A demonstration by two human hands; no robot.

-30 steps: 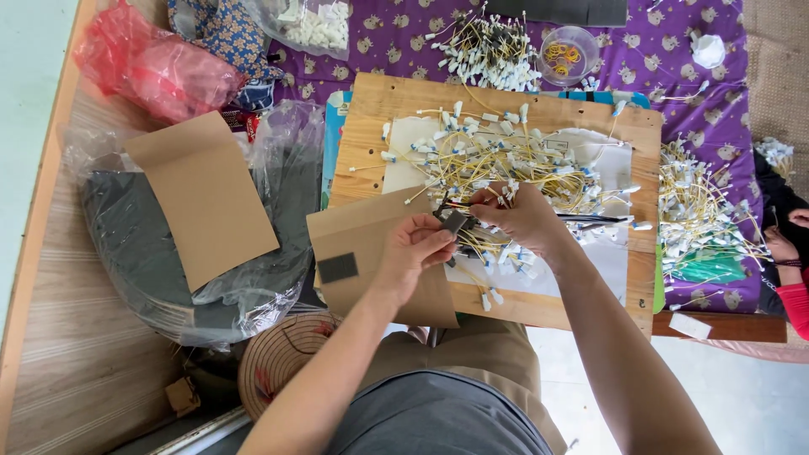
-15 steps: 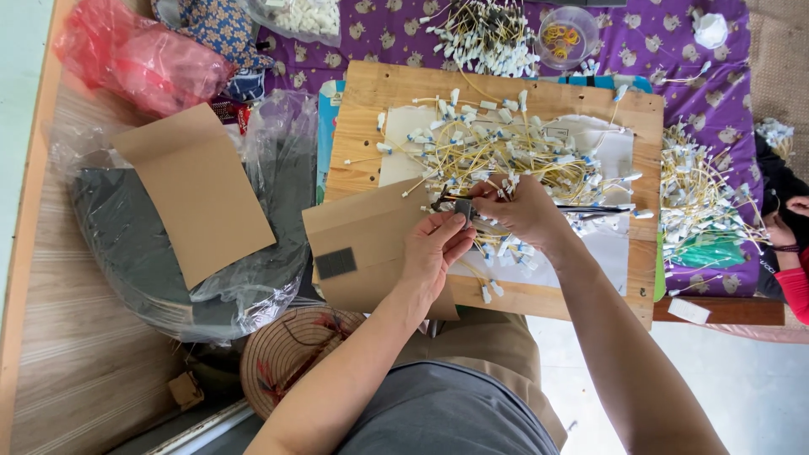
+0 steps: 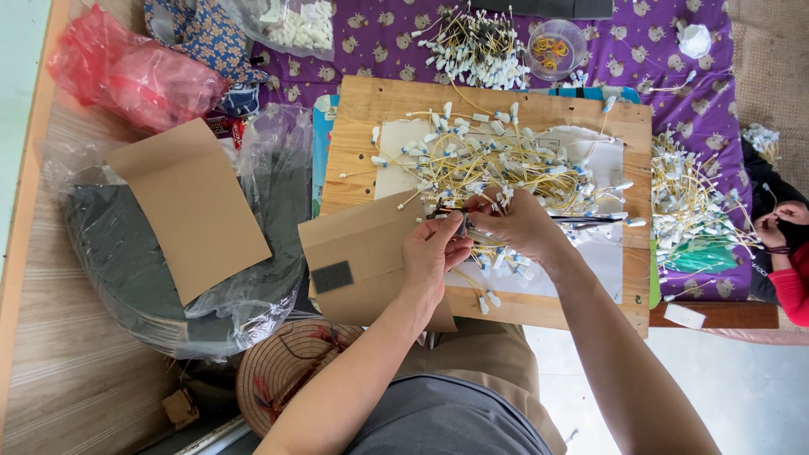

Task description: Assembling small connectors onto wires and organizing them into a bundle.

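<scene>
Far left of both hands: crumpled red plastic bag [image 3: 135, 76], then flat brown cardboard sheet [image 3: 192, 206] lying on clear plastic wrapping over a dark stack [image 3: 109, 253]. Nearer, below the left forearm: round woven straw hat [image 3: 282, 371]. Just left of the left hand, partly under it: folded brown cardboard piece with a small dark grey square patch [image 3: 354, 257].

Left hand [image 3: 431, 253]: fingers curled narrow, pinching a small dark connector piece [image 3: 462, 224] together with the right hand [image 3: 524, 226], fingertips of the 2 hands touching. Right hand likewise closed tight on that piece.

Under and beyond both hands: tangled heap of yellow wires with white plugs [image 3: 497, 164] on a light wooden board [image 3: 371, 105]. Right of the right hand: second pile of yellow wires [image 3: 687, 206] on purple patterned cloth [image 3: 649, 67]. Far right edge: another person's hand in a red sleeve [image 3: 788, 227].
</scene>
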